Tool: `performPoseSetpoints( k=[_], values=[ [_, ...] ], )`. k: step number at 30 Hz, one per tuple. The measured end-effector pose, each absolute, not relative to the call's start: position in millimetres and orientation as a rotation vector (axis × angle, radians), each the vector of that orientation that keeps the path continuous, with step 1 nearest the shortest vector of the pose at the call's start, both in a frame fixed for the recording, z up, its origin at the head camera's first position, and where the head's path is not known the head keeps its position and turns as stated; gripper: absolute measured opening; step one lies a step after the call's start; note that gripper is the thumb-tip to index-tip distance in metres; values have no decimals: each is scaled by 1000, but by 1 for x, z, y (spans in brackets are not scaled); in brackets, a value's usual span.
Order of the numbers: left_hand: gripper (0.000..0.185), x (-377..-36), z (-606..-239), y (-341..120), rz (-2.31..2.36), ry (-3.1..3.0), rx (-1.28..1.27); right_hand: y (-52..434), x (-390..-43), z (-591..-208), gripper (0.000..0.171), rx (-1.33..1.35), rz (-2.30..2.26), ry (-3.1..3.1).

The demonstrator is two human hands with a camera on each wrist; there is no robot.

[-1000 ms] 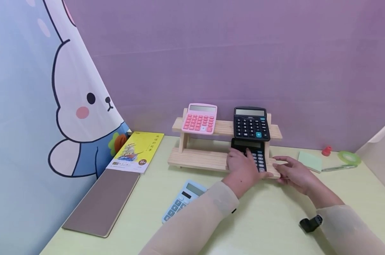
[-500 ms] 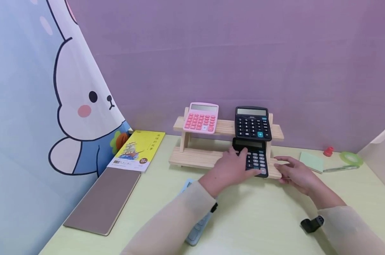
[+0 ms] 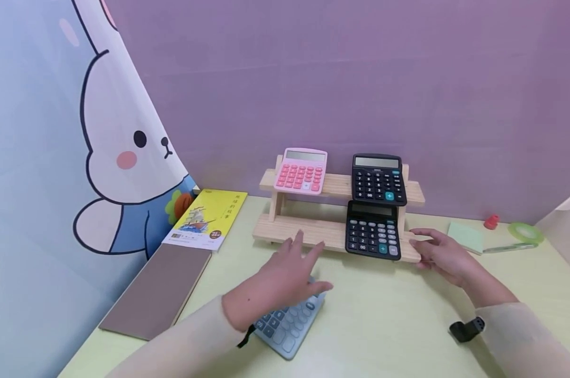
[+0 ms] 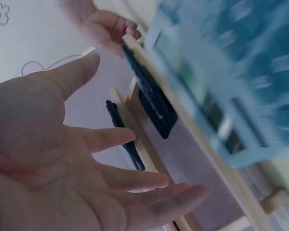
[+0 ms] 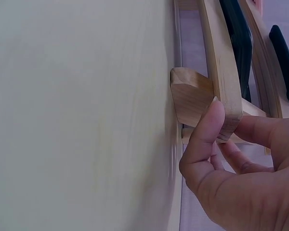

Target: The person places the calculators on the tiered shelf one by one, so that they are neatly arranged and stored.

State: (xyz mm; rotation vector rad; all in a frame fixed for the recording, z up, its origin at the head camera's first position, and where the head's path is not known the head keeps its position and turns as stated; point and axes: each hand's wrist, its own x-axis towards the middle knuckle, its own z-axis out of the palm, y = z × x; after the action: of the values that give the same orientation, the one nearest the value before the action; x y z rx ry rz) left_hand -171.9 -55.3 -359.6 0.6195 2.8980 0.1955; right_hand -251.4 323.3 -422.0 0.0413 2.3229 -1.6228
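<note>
Nearest, at about 6 o'clock on the worktop [image 3: 389, 325]: blue calculator [image 3: 289, 325], lying flat, partly under the left hand [image 3: 271, 286]. Left grip spread wide, fingers straight and apart, hovering just over the calculator's top end, pinching nothing; whether it actually touches the keys, can't tell. Wrist view backs that up: open palm, fingers [image 4: 135, 180] fanned, blue calculator blurred right in front.

Off at 4 o'clock, a small black clip thing [image 3: 465, 329] by the right sleeve.

Further out, around 1 o'clock from the blue one: right hand [image 3: 447, 257] on the right end of the wooden rack [image 3: 308, 235]. Right grip pinching the end of the lower shelf, thumb [image 5: 204, 139] on the front edge, other fingers tucked behind it.

Just left of that hand, a black calculator [image 3: 372, 230] leaning on the lower shelf, display up top. Above it on the upper shelf a second black calculator [image 3: 378, 179], and at 9 o'clock from that one, a pink calculator [image 3: 301, 170], well apart from it.

Over at 9–10 o'clock on the worktop: brown notebook [image 3: 157, 291] nearer, yellow book [image 3: 207, 219] just beyond it, touching or nearly so.

At 2–3 o'clock past the rack: green sticky pad [image 3: 466, 237], a pen [image 3: 504, 248], green tape roll [image 3: 526, 232] and a small red thing [image 3: 491, 222].

Behind everything: purple wall [image 3: 360, 79], bunny curtain [image 3: 53, 157] on the left.
</note>
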Motion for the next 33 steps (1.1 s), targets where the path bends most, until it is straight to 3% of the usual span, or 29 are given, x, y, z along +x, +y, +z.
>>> performPoseSetpoints(
  k=[14, 33],
  values=[
    [124, -114, -399, -93, -27, 2876, 418, 326, -252, -420, 66, 64, -1632, 2307],
    [113, -115, -401, -96, -23, 2910, 495, 323, -251, -420, 66, 58, -1662, 2282]
  ],
)
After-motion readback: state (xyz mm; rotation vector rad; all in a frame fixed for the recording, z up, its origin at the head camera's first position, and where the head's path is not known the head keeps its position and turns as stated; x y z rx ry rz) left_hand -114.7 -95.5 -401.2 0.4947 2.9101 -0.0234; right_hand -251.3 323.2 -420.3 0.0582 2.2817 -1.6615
